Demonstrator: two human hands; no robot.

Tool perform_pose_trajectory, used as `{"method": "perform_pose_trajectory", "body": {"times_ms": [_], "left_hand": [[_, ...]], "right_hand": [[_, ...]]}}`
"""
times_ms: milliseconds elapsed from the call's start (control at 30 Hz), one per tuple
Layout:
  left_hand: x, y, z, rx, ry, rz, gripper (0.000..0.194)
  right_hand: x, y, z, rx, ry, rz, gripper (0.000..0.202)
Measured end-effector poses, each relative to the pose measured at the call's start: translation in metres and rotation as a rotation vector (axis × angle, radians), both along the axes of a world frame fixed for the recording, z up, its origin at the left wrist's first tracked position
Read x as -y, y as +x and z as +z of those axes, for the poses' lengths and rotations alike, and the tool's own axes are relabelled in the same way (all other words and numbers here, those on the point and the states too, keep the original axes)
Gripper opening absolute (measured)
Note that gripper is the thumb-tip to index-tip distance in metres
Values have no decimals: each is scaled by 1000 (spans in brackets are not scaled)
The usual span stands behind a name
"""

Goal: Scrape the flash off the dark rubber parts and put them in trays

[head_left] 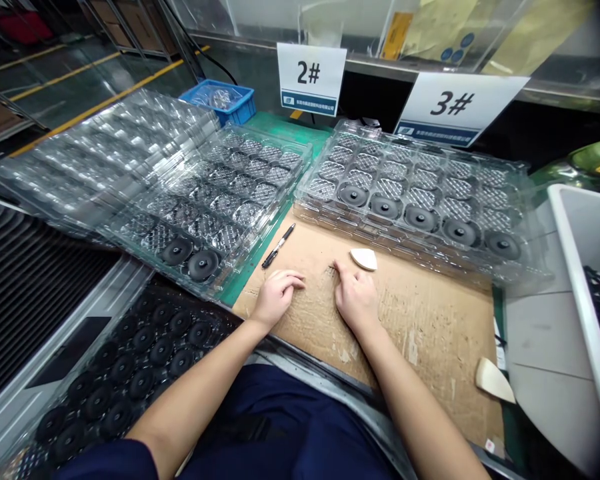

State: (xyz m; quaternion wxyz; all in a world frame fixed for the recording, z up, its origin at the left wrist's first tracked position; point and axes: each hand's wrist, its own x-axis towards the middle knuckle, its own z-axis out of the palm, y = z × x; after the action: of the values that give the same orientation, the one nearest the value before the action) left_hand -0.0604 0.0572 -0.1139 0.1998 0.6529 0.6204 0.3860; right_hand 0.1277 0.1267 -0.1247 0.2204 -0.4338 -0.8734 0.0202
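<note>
My left hand (276,298) rests on the brown cardboard sheet (430,313), fingers loosely bent toward the right, holding nothing I can see. Across a small gap, my right hand (356,295) is curled with its index finger pointing forward onto the cardboard. Small dark marks show at that fingertip; nothing is visible in the hand. A black pen (279,247) lies beyond my left hand. Just past my right hand is an off-white piece with a rounded triangular outline (364,259). A similar off-white piece (494,380) sits at the cardboard's right edge.
Clear plastic trays (420,180) holding black round parts stand behind the cardboard, under 2# (311,77) and 3# (460,107) signs. Another clear tray (215,200), its lid raised, is at left. More black discs (143,340) lie lower left. A white bin (570,267) stands right.
</note>
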Motion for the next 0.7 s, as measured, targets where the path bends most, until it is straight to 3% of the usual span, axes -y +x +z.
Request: {"method": "perform_pose_trajectory", "body": {"times_ms": [700], "left_hand": [[1, -1, -3, -3, 4, -13, 17]], "right_hand": [[0, 2, 0, -24, -27, 11, 44]]}}
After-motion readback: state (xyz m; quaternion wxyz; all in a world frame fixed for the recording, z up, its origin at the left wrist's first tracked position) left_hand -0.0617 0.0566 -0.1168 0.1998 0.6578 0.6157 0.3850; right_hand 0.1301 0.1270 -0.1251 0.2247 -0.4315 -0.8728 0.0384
